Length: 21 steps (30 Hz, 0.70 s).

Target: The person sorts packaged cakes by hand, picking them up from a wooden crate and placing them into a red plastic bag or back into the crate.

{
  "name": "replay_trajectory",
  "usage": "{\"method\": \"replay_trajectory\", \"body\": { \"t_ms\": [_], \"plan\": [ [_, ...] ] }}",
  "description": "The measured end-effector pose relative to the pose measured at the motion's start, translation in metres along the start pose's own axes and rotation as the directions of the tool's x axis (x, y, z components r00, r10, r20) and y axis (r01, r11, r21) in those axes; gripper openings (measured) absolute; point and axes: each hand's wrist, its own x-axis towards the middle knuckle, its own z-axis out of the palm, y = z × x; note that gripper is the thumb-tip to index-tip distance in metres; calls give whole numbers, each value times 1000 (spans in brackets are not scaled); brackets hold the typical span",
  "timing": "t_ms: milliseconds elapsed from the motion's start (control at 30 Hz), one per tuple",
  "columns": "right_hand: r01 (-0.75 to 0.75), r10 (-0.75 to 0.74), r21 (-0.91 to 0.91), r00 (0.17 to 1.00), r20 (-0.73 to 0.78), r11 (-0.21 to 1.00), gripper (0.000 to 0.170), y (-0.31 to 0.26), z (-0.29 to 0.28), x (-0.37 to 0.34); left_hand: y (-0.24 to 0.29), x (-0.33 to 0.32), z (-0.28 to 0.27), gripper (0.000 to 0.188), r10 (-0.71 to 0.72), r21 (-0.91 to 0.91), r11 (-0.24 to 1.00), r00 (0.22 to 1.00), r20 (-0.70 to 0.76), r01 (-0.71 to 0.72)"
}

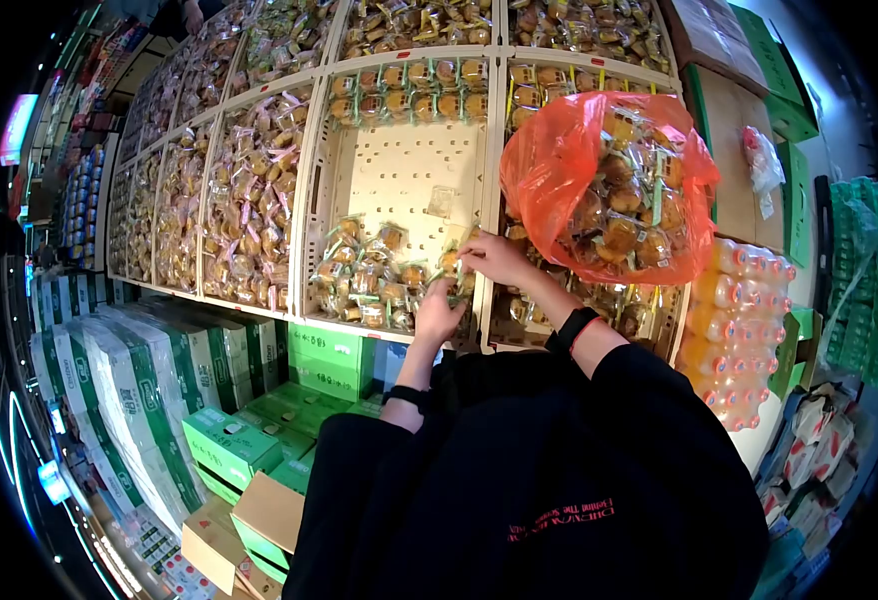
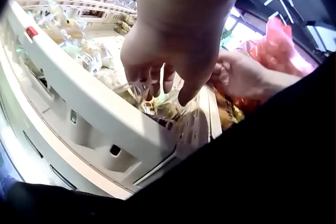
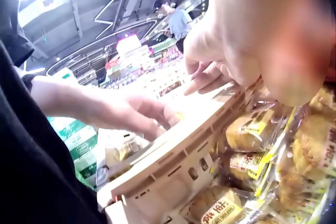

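Wrapped pastries [image 1: 364, 285] lie in loose piles along the near side of a beige crate [image 1: 311, 200]. At its near right corner, my left hand [image 1: 439, 312] reaches down among them; in the left wrist view that hand [image 2: 168, 61] has its fingers spread and pointing down, touching clear wrappers [image 2: 167, 109]. Just to the right, my right hand [image 1: 499, 258] is over the crate's right edge, fingers bent towards the packets. In the right wrist view the right hand [image 3: 223, 50] hides whatever its fingertips touch. A red plastic bag [image 1: 549, 170] full of wrapped pastries stands right of the hands.
Rows of packets [image 1: 409, 105] line the crate's far end. Neighbouring crates hold more pastries [image 1: 254, 200]. Orange drink bottles [image 1: 734, 330] stand at the right, green cartons [image 1: 329, 360] below left. A person [image 3: 177, 22] stands in the background of the right wrist view.
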Motion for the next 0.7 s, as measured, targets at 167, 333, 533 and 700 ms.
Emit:
{"method": "replay_trajectory", "body": {
  "t_ms": [167,333,533,700],
  "plan": [
    [-156,129,384,987,94,910,20,-7,-20,-6,18,12,11,38,-128,145,982,991,35,122],
    [-168,148,350,986,83,922,24,-10,-26,-7,13,10,-5,37,-163,-92,984,981,-107,153],
    [-228,193,343,972,134,911,33,-17,-16,-9,19,-2,-29,25,-384,-687,672,923,-4,276],
    [-415,317,318,894,316,852,43,-28,-14,-6,26,-5,-38,26,-338,-655,735,932,-129,176]
  ]
}}
